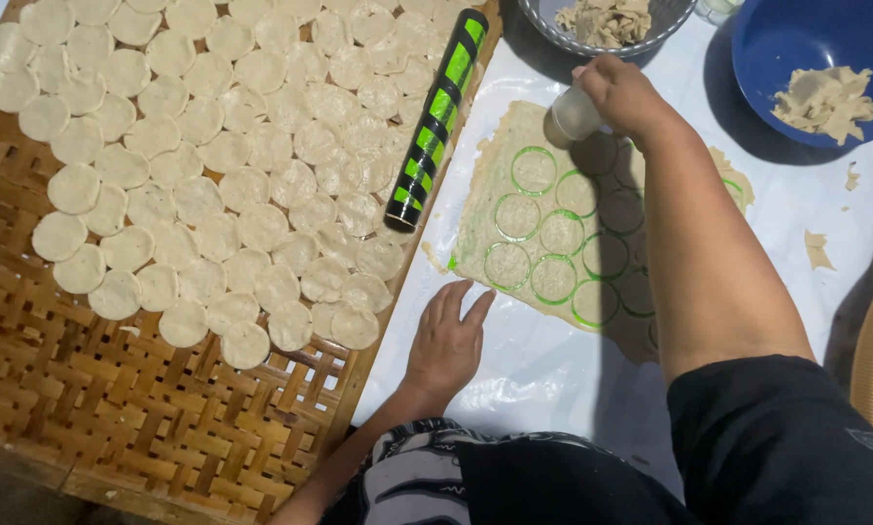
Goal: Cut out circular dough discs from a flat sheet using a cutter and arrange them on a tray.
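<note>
Over the dough sheet (514,209), your right hand (619,92) grips a round cutter (575,114) at its far edge; your left hand (446,340) rests flat, fingers spread, just beside the near edge.

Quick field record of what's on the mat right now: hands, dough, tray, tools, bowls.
right hand: holds a small round cutter at the sheet's far edge
left hand: flat on the white mat, near the sheet's edge
dough sheet: flat, marked with green-rimmed circles
tray: woven, covered with cut discs
roller: black and green, on tray edge
bowls: blue bowl and grey bowl, both with scraps
</note>
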